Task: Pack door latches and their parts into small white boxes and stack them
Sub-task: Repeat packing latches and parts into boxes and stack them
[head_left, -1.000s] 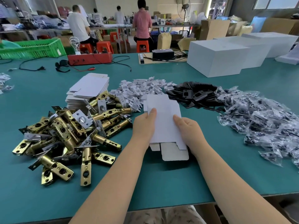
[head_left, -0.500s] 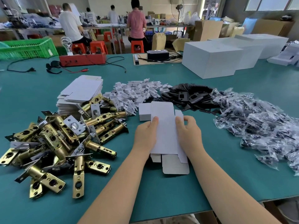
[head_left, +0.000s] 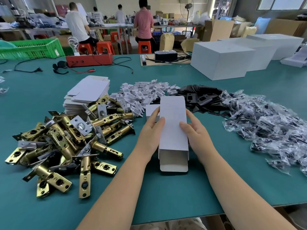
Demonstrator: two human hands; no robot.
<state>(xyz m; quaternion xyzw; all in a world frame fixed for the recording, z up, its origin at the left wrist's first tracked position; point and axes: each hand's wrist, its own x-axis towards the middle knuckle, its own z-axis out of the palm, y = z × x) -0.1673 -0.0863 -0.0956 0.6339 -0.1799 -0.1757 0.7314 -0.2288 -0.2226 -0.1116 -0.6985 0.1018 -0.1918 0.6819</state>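
Observation:
A small white box (head_left: 172,130) stands squared up between my hands above the green table, its near end open with a flap hanging toward me. My left hand (head_left: 151,131) grips its left side, thumb on top. My right hand (head_left: 194,130) grips the right side. A heap of brass door latches (head_left: 66,140) lies to the left. Behind it sits a stack of flat white box blanks (head_left: 88,93). White plastic parts (head_left: 141,93), black strike plates (head_left: 199,95) and clear bags of screws (head_left: 265,123) spread across the middle and right.
Large white cartons (head_left: 221,62) stand at the back right of the table (head_left: 166,196). A red device (head_left: 89,59) with cables and a green crate (head_left: 33,48) sit at the back left. Several people work at benches beyond. The table's near edge is just below my forearms.
The flat box blank in my hands has been popped open into a rectangular tube. Both hands have shifted to its sides and lifted it slightly.

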